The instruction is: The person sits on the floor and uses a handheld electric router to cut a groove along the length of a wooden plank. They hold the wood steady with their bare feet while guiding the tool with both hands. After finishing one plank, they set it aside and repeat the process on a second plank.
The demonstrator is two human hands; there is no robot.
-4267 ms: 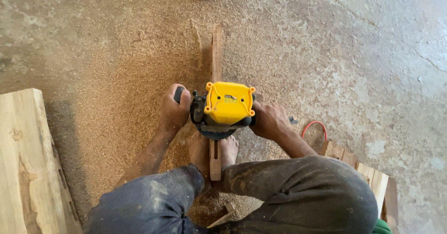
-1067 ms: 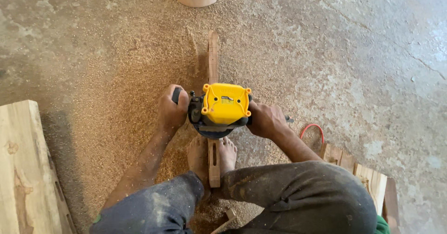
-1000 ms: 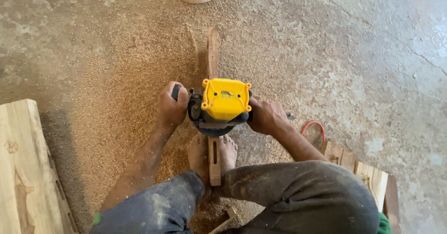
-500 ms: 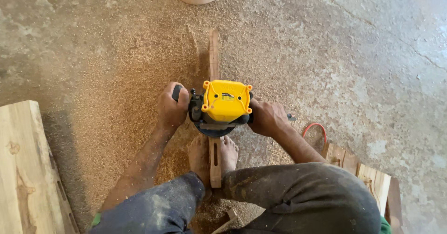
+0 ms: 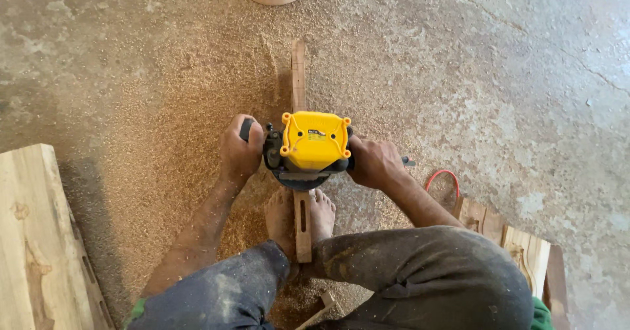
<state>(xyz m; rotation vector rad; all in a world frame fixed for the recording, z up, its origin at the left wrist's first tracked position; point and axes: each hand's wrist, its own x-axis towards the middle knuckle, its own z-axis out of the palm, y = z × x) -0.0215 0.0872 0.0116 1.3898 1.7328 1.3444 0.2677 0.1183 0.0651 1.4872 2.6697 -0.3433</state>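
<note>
While both hands grip its side handles | yellow router (image 5: 314, 141) sits on narrow wooden strip (image 5: 299, 80) | strip's long axis 12–6 o'clock | left hand (image 5: 239, 151) at 9, right hand (image 5: 371, 162) at 3, equally near.

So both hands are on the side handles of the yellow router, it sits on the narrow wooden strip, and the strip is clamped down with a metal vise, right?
Not quite. The head view shows no vise: bare feet pin the narrow wooden strip to the floor. The rest holds: the left hand and right hand grip the yellow router by its side handles.
</note>
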